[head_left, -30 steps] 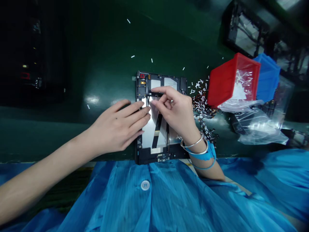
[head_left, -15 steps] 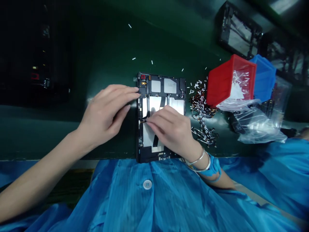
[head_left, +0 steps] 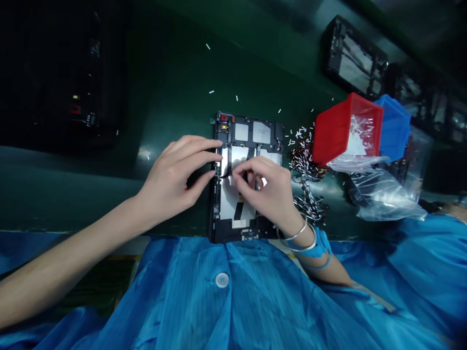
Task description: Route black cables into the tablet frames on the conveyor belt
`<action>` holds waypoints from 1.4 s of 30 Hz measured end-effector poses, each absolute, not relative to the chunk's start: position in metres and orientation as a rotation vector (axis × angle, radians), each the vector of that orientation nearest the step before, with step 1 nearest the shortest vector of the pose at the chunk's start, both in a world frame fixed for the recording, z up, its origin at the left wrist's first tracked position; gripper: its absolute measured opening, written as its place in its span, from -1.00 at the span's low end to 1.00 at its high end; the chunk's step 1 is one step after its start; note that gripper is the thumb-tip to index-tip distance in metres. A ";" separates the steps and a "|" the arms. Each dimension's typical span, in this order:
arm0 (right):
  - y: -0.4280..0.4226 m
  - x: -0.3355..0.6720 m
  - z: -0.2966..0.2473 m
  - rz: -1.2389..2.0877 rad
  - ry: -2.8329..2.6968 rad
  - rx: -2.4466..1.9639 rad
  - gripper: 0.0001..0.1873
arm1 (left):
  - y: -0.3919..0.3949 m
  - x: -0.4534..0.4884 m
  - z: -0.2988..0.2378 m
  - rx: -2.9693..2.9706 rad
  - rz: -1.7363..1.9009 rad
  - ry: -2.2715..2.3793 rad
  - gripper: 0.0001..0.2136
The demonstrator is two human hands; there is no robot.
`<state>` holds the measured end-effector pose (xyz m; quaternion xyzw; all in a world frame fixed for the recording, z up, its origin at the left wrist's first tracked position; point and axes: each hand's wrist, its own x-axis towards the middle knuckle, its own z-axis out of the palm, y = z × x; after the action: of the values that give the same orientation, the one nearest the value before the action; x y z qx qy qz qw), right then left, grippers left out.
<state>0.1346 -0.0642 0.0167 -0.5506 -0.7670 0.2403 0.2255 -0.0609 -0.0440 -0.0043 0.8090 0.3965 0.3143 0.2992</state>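
An opened tablet (head_left: pixel 226 228) lies in front of me, its inner side up, with silvery battery panels, a black frame and a red-marked camera part at its upper left. My left hand (head_left: pixel 182 170) is at the tablet's left edge, fingers stretched and apart, with fingertips and thumb at the rim. My right hand (head_left: pixel 268 187) is over the middle of the tablet, thumb and index finger pinched. Right by that pinch, a thin black cable (head_left: pixel 229 165) runs down and bends to the left edge. What the pinch holds is hidden.
To the right, a pile of small cabled parts (head_left: pixel 308 165) with white tabs lies beside a red bin (head_left: pixel 332 129), a blue bin (head_left: pixel 396 129) and a clear plastic bag (head_left: pixel 390 194). More opened devices (head_left: pixel 355 58) stand behind. A co-worker's blue sleeve (head_left: pixel 430 257) shows at right.
My left hand has come right, its thumb now at the tablet's edge. My right hand's pinch has moved slightly up and right, away from the left edge. The view has shifted a little.
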 end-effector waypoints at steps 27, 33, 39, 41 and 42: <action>-0.169 0.375 -0.002 -0.592 -0.515 -2.427 -0.74 | -0.042 -0.012 0.001 2.113 0.685 1.155 -0.76; -0.149 0.416 -0.011 -0.246 -0.657 -2.513 -0.76 | -0.042 -0.011 0.002 2.079 0.680 1.152 -0.78; -0.142 0.420 -0.016 -0.242 -0.703 -2.491 -0.80 | -0.041 -0.013 0.000 2.078 0.739 1.146 -0.78; -0.144 0.417 -0.018 -0.262 -0.702 -2.435 -0.81 | -0.040 -0.014 0.000 2.073 0.732 1.131 -0.82; -0.145 0.416 -0.019 -0.267 -0.699 -2.401 -0.81 | -0.039 -0.014 0.000 2.068 0.718 1.126 -0.85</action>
<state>0.4158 -0.1449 -0.0187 -0.9082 -0.2645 -0.1009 0.3084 -0.0139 -0.0392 0.0004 0.7920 0.4312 0.2751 0.3333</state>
